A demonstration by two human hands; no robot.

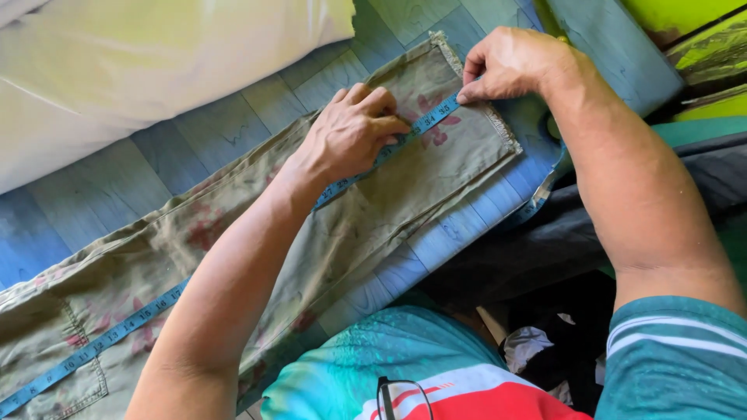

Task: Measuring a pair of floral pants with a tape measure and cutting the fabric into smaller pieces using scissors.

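Both hands pin a blue tape (140,315) along olive trousers (405,194) flat on the floor (226,128): right hand (510,66) pinches it at the hem, left hand (350,132) presses it mid-leg.

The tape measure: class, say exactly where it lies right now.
In the head view the blue tape measure runs diagonally along the olive trousers on the blue floor, pinned by the left hand mid-leg and the right hand near the frayed hem.
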